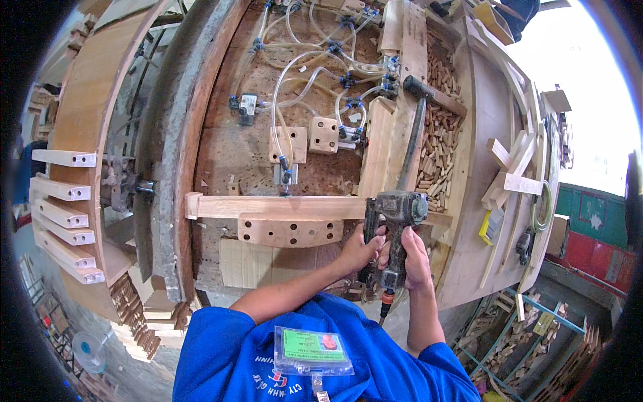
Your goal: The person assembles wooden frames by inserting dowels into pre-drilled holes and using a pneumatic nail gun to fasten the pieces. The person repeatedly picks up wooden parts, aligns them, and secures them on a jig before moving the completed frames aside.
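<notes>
Both my hands are on a dark pneumatic nail gun (400, 211) at the right end of a long wooden rail (281, 207). My right hand (416, 258) is wrapped round its handle, an orange-tipped air fitting below. My left hand (364, 250) grips the upright black magazine beside the handle; some of its fingers are hidden. The gun's nose is by the rail's end, but I cannot tell if they touch. A small wooden block (193, 206) sits at the rail's left end. In front of the rail lies a wooden block with drilled holes (291, 231).
Behind the rail, clear air hoses (275, 100) with blue fittings run to a small cylinder (286, 175). A hammer (435, 98) lies over a trough of wooden dowels (439, 154). Drilled wooden bars (63, 189) rest on a shelf at left. Wood offcuts (512, 167) lie at right.
</notes>
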{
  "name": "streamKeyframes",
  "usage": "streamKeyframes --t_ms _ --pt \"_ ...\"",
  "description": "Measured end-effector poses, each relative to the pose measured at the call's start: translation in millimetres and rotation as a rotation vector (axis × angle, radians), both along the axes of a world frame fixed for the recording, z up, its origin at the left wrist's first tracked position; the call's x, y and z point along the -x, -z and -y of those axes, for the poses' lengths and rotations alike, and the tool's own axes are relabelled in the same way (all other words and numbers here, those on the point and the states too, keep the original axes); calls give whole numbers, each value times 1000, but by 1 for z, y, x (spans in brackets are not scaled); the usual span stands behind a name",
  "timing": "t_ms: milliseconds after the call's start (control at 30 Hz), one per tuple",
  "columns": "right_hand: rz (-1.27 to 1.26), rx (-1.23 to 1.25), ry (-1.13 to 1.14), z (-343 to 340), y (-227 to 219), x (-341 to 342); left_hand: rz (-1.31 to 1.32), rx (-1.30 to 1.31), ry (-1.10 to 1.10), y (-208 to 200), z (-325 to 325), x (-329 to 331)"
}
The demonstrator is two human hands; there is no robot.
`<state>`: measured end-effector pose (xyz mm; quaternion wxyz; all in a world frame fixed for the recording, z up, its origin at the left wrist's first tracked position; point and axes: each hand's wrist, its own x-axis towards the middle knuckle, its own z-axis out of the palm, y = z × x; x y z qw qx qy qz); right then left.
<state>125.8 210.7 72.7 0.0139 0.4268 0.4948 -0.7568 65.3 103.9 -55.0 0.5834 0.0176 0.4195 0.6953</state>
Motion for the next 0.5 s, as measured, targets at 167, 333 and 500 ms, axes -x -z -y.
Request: streamKeyframes --t_ms 167,333,500 --pt "-4 9 -14 2 -3 4 94 9 -9 -7 5 1" --pt "-10 21 -2 2 5 -5 84 -13 -10 -7 6 0" --pt "-46 -69 87 3 -24 -20 -60 -73 68 -13 5 -10"
